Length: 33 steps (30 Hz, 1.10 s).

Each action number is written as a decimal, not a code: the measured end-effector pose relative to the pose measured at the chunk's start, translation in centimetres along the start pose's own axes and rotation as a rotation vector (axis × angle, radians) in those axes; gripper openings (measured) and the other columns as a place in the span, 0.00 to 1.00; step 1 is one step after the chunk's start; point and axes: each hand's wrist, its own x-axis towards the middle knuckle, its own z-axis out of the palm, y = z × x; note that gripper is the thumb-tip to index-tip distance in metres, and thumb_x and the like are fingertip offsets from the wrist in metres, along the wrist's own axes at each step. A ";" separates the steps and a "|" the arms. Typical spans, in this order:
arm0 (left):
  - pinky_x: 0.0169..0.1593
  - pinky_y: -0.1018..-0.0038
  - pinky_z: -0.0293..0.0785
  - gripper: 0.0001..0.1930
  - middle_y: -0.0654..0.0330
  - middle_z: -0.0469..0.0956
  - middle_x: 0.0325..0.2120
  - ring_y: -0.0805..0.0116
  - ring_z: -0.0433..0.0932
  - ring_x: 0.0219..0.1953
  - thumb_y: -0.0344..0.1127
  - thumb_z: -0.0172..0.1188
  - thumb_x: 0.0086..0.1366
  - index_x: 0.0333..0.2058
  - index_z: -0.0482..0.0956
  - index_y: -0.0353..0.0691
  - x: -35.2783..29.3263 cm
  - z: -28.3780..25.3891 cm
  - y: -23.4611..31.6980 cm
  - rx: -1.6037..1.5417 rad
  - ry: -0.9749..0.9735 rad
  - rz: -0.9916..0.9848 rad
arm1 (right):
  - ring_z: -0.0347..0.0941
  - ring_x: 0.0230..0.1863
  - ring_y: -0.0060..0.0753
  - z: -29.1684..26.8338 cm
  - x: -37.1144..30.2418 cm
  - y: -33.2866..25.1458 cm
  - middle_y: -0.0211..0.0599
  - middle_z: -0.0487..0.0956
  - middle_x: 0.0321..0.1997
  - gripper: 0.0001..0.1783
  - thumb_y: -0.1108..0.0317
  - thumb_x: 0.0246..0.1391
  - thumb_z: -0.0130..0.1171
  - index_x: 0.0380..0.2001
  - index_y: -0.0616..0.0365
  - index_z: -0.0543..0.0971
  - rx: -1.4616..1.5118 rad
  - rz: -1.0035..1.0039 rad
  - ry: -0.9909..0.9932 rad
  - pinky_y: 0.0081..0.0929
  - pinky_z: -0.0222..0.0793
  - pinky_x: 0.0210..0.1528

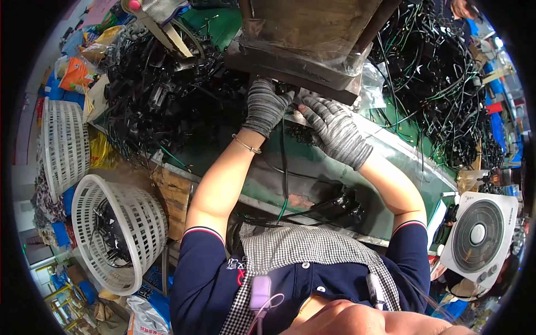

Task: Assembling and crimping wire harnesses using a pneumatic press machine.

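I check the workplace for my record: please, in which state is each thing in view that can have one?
Grey-knit-gloved left hand: at the edge of the dark metal block, fingertips hidden.
Grey-knit-gloved right hand: fingers extended, grip unclear.
Round white perforated plastic basket: holding black parts.
Black cable heap at left: tangled.
Square white fan with round dark grille: spinning or still, cannot tell.

A: Forward past the hands?
B: Blocked, dark metal machine block (296,67) right beyond left hand (266,107) and right hand (338,131)
A: Sides?
B: Left, tangled cable pile (148,97); right, clear plastic bag (373,86), then second cable heap (438,84)
A: Open room?
B: Bare green tabletop (259,184) between forearms, black cable (284,162) crossing it
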 end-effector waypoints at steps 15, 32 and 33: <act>0.45 0.69 0.75 0.19 0.50 0.81 0.34 0.57 0.80 0.37 0.33 0.71 0.46 0.38 0.79 0.34 0.2 0.2 0.3 -0.213 -0.047 -0.041 | 0.78 0.34 0.42 3.0 -0.3 0.9 0.42 0.70 0.60 0.24 0.59 0.52 0.55 0.53 0.53 0.74 -0.148 0.291 -0.599 0.38 0.74 0.30; 0.43 0.65 0.76 0.23 0.49 0.80 0.33 0.54 0.79 0.37 0.37 0.71 0.46 0.40 0.75 0.34 0.6 3.1 -4.6 -0.173 0.070 0.039 | 0.76 0.35 0.50 -1.9 -6.8 1.5 0.46 0.78 0.43 0.17 0.64 0.48 0.59 0.43 0.56 0.79 0.125 0.334 0.000 0.39 0.73 0.39; 0.42 0.64 0.76 0.22 0.49 0.79 0.32 0.54 0.79 0.36 0.37 0.71 0.46 0.39 0.75 0.34 0.8 3.4 -5.5 -0.156 0.090 0.040 | 0.76 0.35 0.50 -2.3 -7.2 1.9 0.46 0.78 0.43 0.17 0.64 0.48 0.59 0.43 0.56 0.79 0.122 0.333 0.000 0.39 0.73 0.39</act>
